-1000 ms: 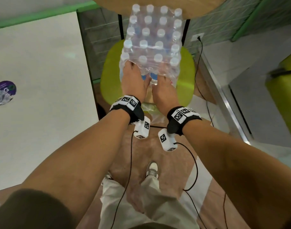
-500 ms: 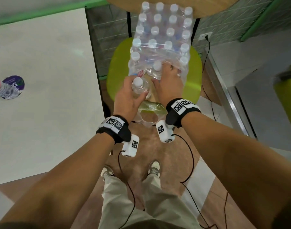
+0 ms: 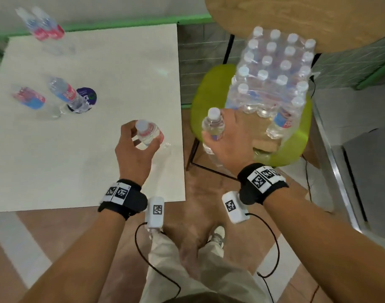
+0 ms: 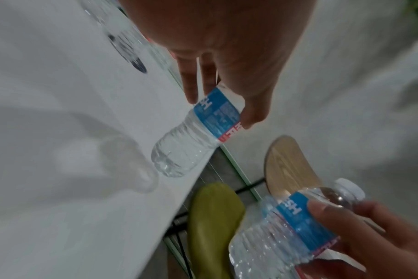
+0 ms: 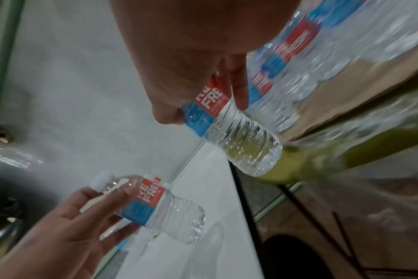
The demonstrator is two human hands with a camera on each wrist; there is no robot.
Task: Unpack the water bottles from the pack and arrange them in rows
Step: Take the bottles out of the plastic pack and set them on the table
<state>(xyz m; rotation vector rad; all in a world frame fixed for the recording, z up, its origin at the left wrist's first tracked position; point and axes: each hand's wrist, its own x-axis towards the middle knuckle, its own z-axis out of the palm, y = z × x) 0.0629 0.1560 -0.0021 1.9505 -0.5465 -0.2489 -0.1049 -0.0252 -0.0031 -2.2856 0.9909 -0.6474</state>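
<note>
Each hand, left hand [image 3: 133,149] and right hand [image 3: 227,139], grips a clear ribbed plastic water bottle [image 3: 149,134] [image 3: 213,125], white-capped, red-and-blue label reading "FRE".

Clear bottles [image 3: 149,133] – red-and-blue labels – lime-green chair [image 3: 209,92].

Four loose water bottles stand on the white worktop [image 3: 100,62]: a pair at the far corner [image 3: 42,26] and two nearer ones [image 3: 29,98], [image 3: 68,95], one of them on the single purple sticker [image 3: 86,96]. Two more bottles are in the air, one in the left hand [image 3: 132,154] and one in the right hand [image 3: 228,141]. One shrink-wrapped pack [image 3: 274,73] sits on one green chair [image 3: 209,90], with about twenty caps showing through the wrap.
</note>
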